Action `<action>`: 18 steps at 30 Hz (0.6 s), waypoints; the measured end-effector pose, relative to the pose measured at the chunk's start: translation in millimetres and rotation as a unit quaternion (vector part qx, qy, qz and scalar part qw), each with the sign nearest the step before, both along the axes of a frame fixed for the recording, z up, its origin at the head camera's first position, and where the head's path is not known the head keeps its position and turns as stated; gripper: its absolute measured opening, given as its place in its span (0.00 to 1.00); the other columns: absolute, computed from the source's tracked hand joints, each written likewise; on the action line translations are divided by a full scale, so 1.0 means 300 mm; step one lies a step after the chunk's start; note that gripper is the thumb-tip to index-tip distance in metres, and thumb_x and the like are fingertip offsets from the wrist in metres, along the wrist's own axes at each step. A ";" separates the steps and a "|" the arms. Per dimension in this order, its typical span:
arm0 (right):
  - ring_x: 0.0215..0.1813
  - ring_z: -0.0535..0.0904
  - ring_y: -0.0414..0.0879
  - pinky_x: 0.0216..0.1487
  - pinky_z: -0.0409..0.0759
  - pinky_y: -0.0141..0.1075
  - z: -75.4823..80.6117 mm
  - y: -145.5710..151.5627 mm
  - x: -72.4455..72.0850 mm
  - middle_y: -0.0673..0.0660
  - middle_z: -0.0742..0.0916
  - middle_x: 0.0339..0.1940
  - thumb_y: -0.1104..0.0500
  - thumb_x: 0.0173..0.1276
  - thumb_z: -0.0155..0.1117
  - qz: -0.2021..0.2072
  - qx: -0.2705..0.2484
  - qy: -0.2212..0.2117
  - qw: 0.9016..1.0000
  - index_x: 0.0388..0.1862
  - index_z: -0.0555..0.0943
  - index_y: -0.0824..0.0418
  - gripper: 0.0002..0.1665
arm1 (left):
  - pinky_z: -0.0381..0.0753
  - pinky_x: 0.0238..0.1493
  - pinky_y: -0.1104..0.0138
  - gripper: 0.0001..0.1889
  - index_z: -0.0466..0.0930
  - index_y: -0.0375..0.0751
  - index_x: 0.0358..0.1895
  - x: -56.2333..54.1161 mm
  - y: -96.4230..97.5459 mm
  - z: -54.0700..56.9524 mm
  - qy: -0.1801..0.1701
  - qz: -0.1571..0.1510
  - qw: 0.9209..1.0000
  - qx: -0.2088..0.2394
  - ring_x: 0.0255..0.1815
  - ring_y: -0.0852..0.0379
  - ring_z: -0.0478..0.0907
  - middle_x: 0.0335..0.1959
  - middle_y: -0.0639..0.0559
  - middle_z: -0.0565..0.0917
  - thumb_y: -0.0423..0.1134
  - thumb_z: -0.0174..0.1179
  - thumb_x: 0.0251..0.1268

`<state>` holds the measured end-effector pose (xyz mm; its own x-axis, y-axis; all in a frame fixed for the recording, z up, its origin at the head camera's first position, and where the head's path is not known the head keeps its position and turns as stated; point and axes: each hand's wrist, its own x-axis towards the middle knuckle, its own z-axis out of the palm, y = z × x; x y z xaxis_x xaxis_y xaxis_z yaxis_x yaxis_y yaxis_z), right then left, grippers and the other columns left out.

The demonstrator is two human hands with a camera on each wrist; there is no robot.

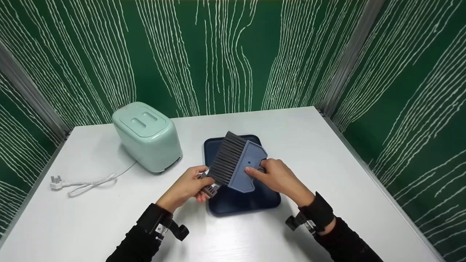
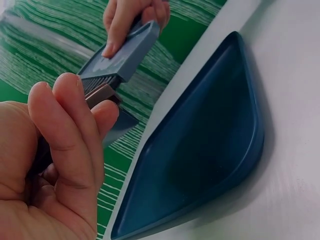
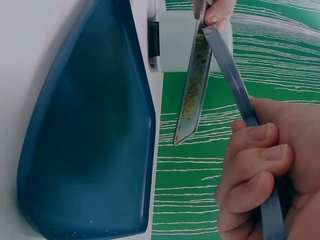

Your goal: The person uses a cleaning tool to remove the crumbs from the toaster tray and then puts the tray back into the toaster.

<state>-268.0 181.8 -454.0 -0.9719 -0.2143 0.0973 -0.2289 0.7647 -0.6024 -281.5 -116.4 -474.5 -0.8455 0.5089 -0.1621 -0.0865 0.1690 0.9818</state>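
My right hand [image 1: 282,178] grips a blue-grey hand brush [image 1: 244,173], thumb on its flat face. Its dark bristles [image 1: 228,158] point up and left toward my left hand [image 1: 187,185]. That hand pinches the grey slotted end of a narrow crumb tray [image 1: 210,190]. In the right wrist view, brown crumbs cling along the metal crumb tray [image 3: 192,95], which hangs at a slant beside the brush [image 3: 235,75]. In the head view the bristles hide most of the crumb tray. Beneath both hands lies a dark blue tray [image 1: 240,207] with small specks near one end.
A mint-green toaster [image 1: 156,145] stands at the back left, its lid on. From it a white cord [image 1: 94,182] runs to a plug [image 1: 56,183] near the left table edge. Green patterned walls [image 1: 233,54] enclose the white table [image 1: 327,153] at the back and sides.
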 end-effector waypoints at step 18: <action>0.21 0.63 0.41 0.24 0.58 0.34 -0.029 -0.015 0.009 0.45 0.65 0.17 0.35 0.74 0.69 -0.038 0.105 0.048 0.993 0.19 0.66 0.51 0.34 | 0.77 0.13 0.73 0.03 0.73 0.34 0.46 -0.008 0.004 0.017 0.020 0.021 0.999 -0.021 0.11 0.66 0.78 0.21 0.50 0.86 0.30 0.56 0.77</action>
